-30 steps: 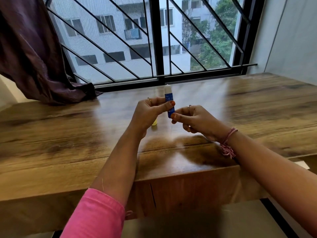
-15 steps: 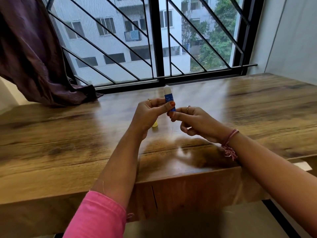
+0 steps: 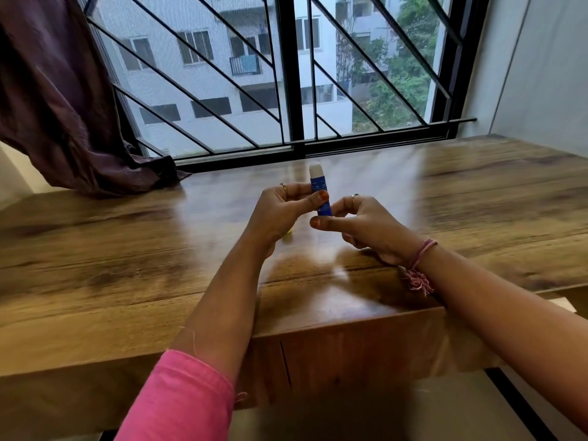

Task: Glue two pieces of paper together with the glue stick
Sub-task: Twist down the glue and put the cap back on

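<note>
Where curtain [image 3: 63, 100] drapes, wooden table [image 3: 127, 256].

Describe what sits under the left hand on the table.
A small yellow object peeks out beneath the left hand, which holds the glue stick. The hand covers most of it, so what it is cannot be told. Around it, only bare wooden table shows.

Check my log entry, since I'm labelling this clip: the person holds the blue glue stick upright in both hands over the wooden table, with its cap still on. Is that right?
Not quite: the cap is off. The head view shows the white glue tip bare at the top of the blue glue stick. The rest holds: the left hand and right hand hold it upright over the wooden table.
</note>
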Demonstrator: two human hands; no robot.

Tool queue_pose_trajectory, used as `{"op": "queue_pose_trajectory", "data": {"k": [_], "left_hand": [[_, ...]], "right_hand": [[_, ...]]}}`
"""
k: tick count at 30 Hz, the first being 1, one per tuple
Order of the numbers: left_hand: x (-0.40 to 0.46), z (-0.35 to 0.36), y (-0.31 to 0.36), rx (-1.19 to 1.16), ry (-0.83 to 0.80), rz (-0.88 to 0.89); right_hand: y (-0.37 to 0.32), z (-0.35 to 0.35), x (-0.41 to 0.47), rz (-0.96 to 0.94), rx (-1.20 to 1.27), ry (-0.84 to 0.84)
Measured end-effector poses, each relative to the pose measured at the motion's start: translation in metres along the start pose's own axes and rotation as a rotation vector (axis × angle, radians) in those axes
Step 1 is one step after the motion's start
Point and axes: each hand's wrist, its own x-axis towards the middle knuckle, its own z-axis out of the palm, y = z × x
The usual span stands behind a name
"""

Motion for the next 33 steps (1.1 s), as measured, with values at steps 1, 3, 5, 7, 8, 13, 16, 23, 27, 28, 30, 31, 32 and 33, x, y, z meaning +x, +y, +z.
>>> {"op": "queue_pose_trajectory", "data": {"k": [1, 3, 5, 7, 8, 13, 16, 23, 27, 28, 30, 31, 32, 33], "left_hand": [[0.0001, -0.0003, 0.0, 0.001, 0.002, 0.002], [0.0, -0.0012, -0.0001, -0.005, -0.003, 0.007], [-0.001, -0.0021, 0.0009, -0.019, -0.018, 0.012], [-0.0014, -0.0029, 0.0012, -0.029, -0.021, 0.013], [-0.0015, -0.003, 0.001, -0.031, -0.018, 0.011], [-0.0011, -0.0026, 0.0002, -0.017, -0.022, -0.009], [-0.001, -0.0019, 0.0006, -0.023, -0.027, -0.01], [0.0, -0.0013, -0.0001, -0.03, -0.04, -0.003], [0.0002, -0.0014, 0.0001, -0.04, -0.044, 0.008], [-0.0001, -0.0012, 0.0005, -0.041, -0.044, 0.01], [-0.0003, -0.001, 0.0009, -0.038, -0.044, 0.012], [-0.0002, -0.0009, 0.0007, -0.035, -0.042, 0.01], [0.0, -0.0013, 0.0009, -0.033, -0.04, 0.007], [0.0, -0.0013, 0.001, -0.03, -0.038, 0.005]], "right_hand": [[0.0, 0.0003, -0.0001, 0.006, 0.012, -0.018], [-0.0005, 0.0001, -0.0007, 0.004, 0.043, -0.069], [-0.0016, -0.0005, -0.0014, 0.002, 0.069, -0.112], [-0.0021, -0.0018, -0.0019, 0.001, 0.079, -0.126], [-0.0021, -0.0026, -0.0021, -0.001, 0.071, -0.121], [-0.0006, -0.0041, -0.0014, -0.015, -0.012, -0.034], [-0.0001, -0.0026, 0.0001, -0.03, -0.043, 0.009], [0.0027, 0.0001, 0.0006, 0.038, -0.048, -0.026], [0.0006, -0.0017, 0.0002, 0.027, 0.057, -0.135], [-0.0004, -0.0024, 0.0002, 0.02, 0.066, -0.141], [-0.0018, -0.0035, -0.0005, 0.008, 0.052, -0.131], [-0.0022, -0.0038, -0.001, 0.001, 0.032, -0.114], [-0.0023, -0.0039, -0.0015, -0.006, 0.008, -0.089], [-0.0023, -0.0039, -0.0018, -0.013, -0.014, -0.061]]}}
